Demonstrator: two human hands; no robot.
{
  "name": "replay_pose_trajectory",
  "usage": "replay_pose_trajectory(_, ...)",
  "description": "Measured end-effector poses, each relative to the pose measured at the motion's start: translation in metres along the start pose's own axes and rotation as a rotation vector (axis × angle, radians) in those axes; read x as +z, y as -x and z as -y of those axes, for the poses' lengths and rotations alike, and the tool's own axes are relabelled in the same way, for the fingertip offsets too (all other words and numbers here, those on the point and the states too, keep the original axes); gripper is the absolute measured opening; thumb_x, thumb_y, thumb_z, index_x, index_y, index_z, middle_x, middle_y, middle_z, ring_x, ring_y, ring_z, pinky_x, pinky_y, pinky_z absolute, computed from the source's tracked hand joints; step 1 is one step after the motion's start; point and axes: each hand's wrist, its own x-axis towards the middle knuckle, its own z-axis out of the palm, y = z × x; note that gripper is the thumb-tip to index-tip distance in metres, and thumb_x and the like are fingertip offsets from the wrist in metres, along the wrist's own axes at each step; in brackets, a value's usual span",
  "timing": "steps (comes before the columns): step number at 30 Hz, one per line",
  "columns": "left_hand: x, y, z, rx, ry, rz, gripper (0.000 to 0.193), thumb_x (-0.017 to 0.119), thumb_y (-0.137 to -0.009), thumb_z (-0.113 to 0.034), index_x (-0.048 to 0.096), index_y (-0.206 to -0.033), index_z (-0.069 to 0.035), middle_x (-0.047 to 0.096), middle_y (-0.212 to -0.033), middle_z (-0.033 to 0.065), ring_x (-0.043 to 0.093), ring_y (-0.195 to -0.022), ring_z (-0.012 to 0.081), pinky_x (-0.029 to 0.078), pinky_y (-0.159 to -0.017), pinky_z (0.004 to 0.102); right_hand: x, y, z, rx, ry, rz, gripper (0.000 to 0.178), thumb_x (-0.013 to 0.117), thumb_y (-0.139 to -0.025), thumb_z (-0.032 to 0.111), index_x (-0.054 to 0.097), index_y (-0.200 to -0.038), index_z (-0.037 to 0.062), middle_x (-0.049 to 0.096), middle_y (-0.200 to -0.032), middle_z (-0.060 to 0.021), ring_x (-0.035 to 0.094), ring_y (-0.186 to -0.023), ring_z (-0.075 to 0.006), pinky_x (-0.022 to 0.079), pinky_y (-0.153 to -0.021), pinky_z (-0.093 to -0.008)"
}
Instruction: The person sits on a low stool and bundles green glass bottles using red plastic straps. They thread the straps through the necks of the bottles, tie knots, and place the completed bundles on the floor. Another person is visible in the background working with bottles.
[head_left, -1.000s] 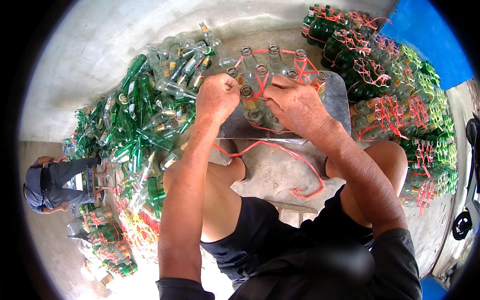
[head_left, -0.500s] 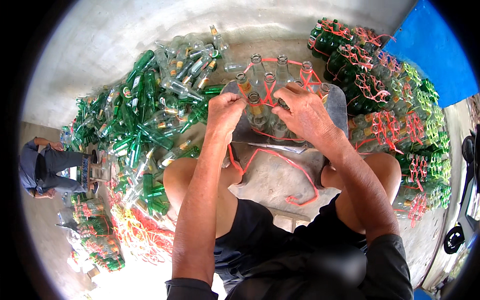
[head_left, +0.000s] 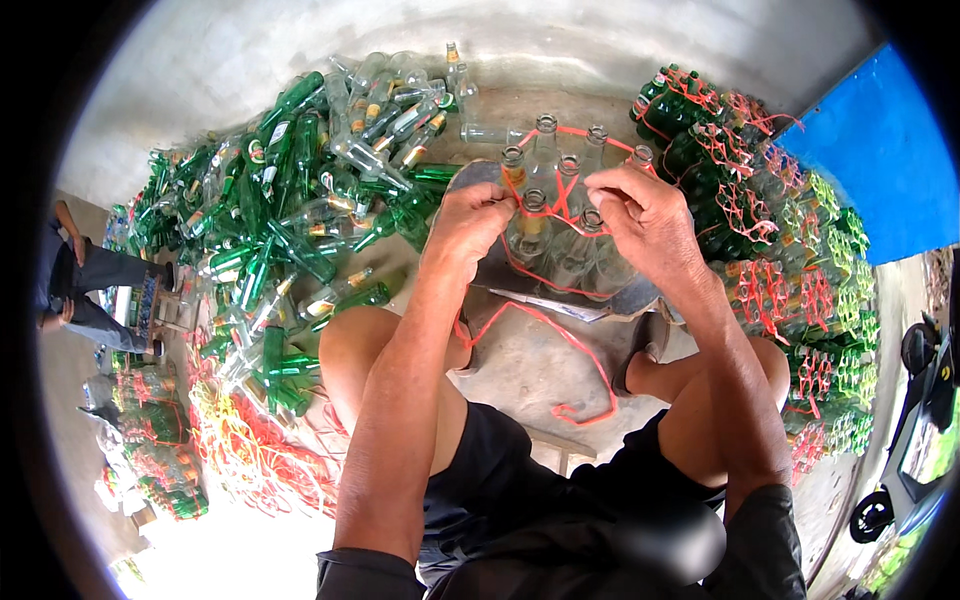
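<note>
Clear bottles [head_left: 573, 254] stand bunched at upper centre of the frame; the right hand [head_left: 648, 218], curled, grip unclear, is over their right side; the left hand [head_left: 468, 228] pinches red strap [head_left: 535, 211], where even, gentle tension should avoid tipping

Brightly lit; glares white on the lower-left floor [head_left: 245, 555]; bends toward black edges; blurs in 1 low patch.

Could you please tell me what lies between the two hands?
In the head view, clear bottles with red strap stand between the left hand and right hand.
</note>
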Motion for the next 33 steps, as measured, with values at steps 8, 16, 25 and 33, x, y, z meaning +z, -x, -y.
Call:
replay_pose_trajectory(8, -0.001, -0.013, 0.019, 0.088, -0.012, -0.039, 0.018, 0.074, -0.095, -0.021, 0.08, -0.106, -0.009, 0.059, -0.075, -0.0068, 0.046, -0.061, 0.0042, 0.027, -0.048, 0.0258, 0.003, -0.057, -0.005, -0.336, 0.323, 0.139, 0.025, 0.06, -0.086, -0.008, 0.073, -0.105, 0.0033, 0.071, -0.097, -0.0134, 0.068, -0.09, -0.0326, 0.056, -0.081, -0.0415)
replay_pose_trajectory(16, 0.003, -0.027, 0.032, 0.158, -0.001, -0.066, 0.018, 0.076, -0.094, -0.022, 0.082, -0.104, -0.008, 0.059, -0.071, -0.0056, 0.047, -0.06, 0.0039, 0.03, -0.047, 0.0255, 0.034, -0.088, -0.021, -0.104, 0.354, 0.617, 0.028, 0.057, -0.088, -0.005, 0.076, -0.104, 0.0064, 0.075, -0.104, -0.0132, 0.071, -0.095, -0.0321, 0.056, -0.085, -0.0422)
replay_pose_trajectory(25, 0.011, -0.042, 0.047, 0.215, -0.019, -0.158, 0.019, 0.078, -0.086, -0.016, 0.081, -0.092, 0.002, 0.075, -0.075, 0.0096, 0.064, -0.066, 0.0133, 0.05, -0.061, 0.0326, 0.044, -0.093, -0.037, 0.091, 0.134, 0.868, 0.046, 0.049, -0.08, -0.015, 0.075, -0.114, 0.0005, 0.075, -0.105, -0.0181, 0.072, -0.101, -0.029, 0.055, -0.089, -0.041)
replay_pose_trajectory(33, 0.014, -0.055, 0.057, 0.16, -0.181, -0.236, 0.026, 0.075, -0.084, -0.027, 0.081, -0.09, -0.003, 0.076, -0.077, 0.016, 0.075, -0.074, 0.0266, 0.056, -0.07, 0.0402, 0.047, -0.096, -0.03, -0.057, 0.364, 0.888, 0.039, 0.054, -0.076, -0.013, 0.072, -0.107, 0.0006, 0.072, -0.093, -0.0198, 0.071, -0.093, -0.0323, 0.051, -0.076, -0.0443)
